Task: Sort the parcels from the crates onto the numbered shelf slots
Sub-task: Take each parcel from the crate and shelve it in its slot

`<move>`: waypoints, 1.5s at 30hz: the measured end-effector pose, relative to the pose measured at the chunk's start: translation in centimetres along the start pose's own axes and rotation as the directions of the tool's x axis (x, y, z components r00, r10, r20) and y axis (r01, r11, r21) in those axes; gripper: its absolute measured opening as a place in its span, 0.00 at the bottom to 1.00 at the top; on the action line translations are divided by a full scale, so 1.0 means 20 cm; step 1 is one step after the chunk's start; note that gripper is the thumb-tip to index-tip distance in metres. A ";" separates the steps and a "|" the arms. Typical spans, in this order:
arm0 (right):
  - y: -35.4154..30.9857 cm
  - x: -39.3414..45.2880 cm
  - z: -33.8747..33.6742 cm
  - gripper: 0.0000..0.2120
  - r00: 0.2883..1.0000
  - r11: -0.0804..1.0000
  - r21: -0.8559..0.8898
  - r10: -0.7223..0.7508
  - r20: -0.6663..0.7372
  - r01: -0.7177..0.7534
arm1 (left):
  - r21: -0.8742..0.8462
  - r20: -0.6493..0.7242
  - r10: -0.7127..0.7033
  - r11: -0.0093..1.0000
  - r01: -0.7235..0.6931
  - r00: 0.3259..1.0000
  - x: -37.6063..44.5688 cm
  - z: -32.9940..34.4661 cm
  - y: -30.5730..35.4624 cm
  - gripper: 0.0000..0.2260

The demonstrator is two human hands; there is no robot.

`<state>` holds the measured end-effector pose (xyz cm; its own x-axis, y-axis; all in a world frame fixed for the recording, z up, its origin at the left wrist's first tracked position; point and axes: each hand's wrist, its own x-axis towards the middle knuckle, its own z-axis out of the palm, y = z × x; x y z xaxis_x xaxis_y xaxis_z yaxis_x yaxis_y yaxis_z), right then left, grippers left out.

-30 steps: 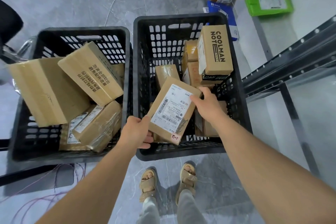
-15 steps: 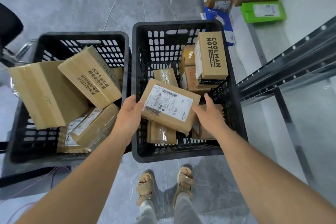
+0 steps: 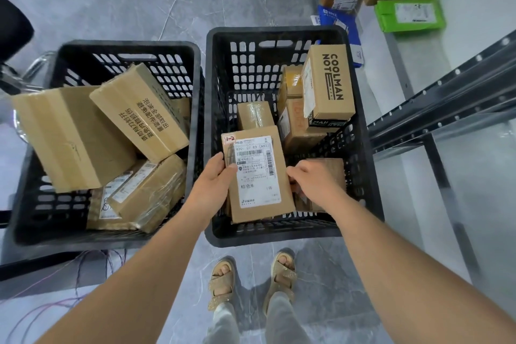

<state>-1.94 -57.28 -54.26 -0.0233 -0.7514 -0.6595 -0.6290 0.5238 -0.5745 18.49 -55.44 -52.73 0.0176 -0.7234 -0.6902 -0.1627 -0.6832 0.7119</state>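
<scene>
- Turned since the earlier frames, the parcel (image 3: 258, 173) now shows its label upright, long side running away from the person, above the near end of the right crate (image 3: 360, 126).
- Left hand (image 3: 213, 186) grips the parcel's left edge, thumb on the label face.
- Right hand (image 3: 312, 180) sits at the right edge, fingers curled low; whether it grips the parcel I cannot tell.
- Flat, stiff cardboard, likely light; the taped face may be slick, so holding both long edges looks safest.
- Left crate (image 3: 195, 98) holds bigger boxes; the shelf frame (image 3: 441, 103) stands at right.
</scene>
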 end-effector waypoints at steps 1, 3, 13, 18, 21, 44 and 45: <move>0.00 0.00 0.01 0.10 1.000 1.000 0.030 -0.008 -0.013 0.008 | 0.008 0.032 0.017 1.000 -0.017 0.999 0.00 -0.01 -0.01 0.14; 0.01 -0.01 0.02 0.09 0.999 0.990 0.138 -0.035 -0.014 0.037 | 0.030 0.079 0.038 0.999 -0.040 0.996 -0.02 -0.02 -0.02 0.22; 0.10 -0.07 0.05 0.44 0.964 0.963 0.232 -0.186 0.191 0.139 | 0.214 0.233 0.160 0.954 -0.211 0.959 -0.07 -0.01 -0.13 0.46; 0.12 -0.07 0.03 0.44 0.956 0.969 0.212 -0.174 0.235 0.124 | 0.254 0.188 0.178 0.941 -0.222 0.966 -0.05 -0.01 -0.17 0.44; 0.14 -0.07 0.01 0.44 0.948 0.971 0.205 -0.174 0.267 0.121 | 0.250 0.184 0.132 0.952 -0.176 0.974 -0.04 -0.02 -0.22 0.42; 0.19 -0.13 0.07 0.40 0.948 0.915 0.399 -0.181 0.264 0.063 | -0.019 0.222 0.068 0.998 -0.066 0.973 -0.04 0.01 -0.22 0.43; 0.18 -0.14 0.07 0.40 0.945 0.913 0.405 -0.175 0.275 0.051 | -0.031 0.222 0.063 0.998 -0.058 0.973 -0.04 0.01 -0.22 0.43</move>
<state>-3.02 -52.70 -55.29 0.3014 -0.6915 -0.6565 -0.2609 0.6024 -0.7543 18.94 -51.75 -55.34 -0.2124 -0.7249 -0.6553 -0.1328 -0.6430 0.7543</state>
